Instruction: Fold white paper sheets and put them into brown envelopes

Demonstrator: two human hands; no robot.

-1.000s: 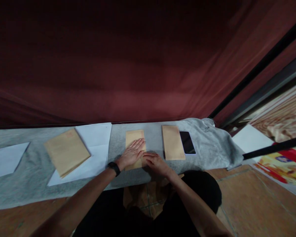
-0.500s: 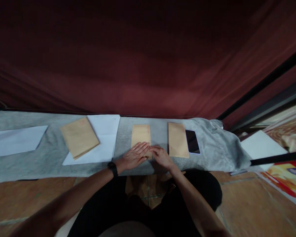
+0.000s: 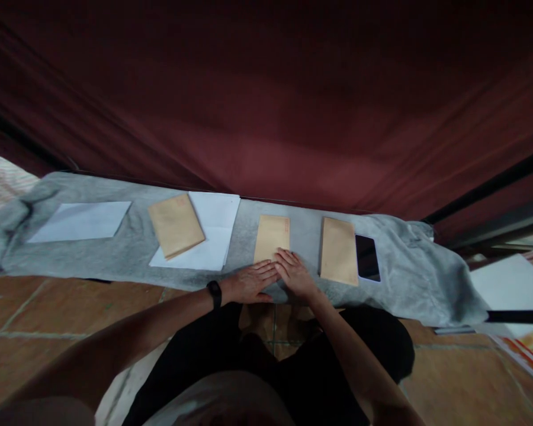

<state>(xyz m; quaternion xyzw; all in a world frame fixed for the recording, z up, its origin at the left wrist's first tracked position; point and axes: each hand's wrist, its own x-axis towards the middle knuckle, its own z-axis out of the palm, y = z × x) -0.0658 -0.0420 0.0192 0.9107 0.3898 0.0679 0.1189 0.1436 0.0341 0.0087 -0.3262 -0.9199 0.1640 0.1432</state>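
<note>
A brown paper envelope [image 3: 273, 234] lies flat on the grey cloth in front of me, with faint red print near its far right corner. My left hand [image 3: 249, 284], a black band at its wrist, rests flat with fingers stretched over the envelope's near end. Beside it, my right hand [image 3: 295, 275] lies palm down with fingers extended on the envelope's near right part, its fingertips meeting those of the left. The hands hide the envelope's near edge.
To the right lie a brown envelope stack [image 3: 339, 251] and a phone [image 3: 368, 258]. On the left, more brown envelopes [image 3: 176, 226] sit on white paper sheets [image 3: 220, 225]; farther left is white paper [image 3: 82, 221]. A grey cloth [image 3: 244, 236] covers the narrow surface, before a dark red curtain [image 3: 266, 118].
The camera view has turned, so things on the surface appear farther right. My right fingers, bent before, now lie flatter on the envelope. My left hand stays on its near end.
</note>
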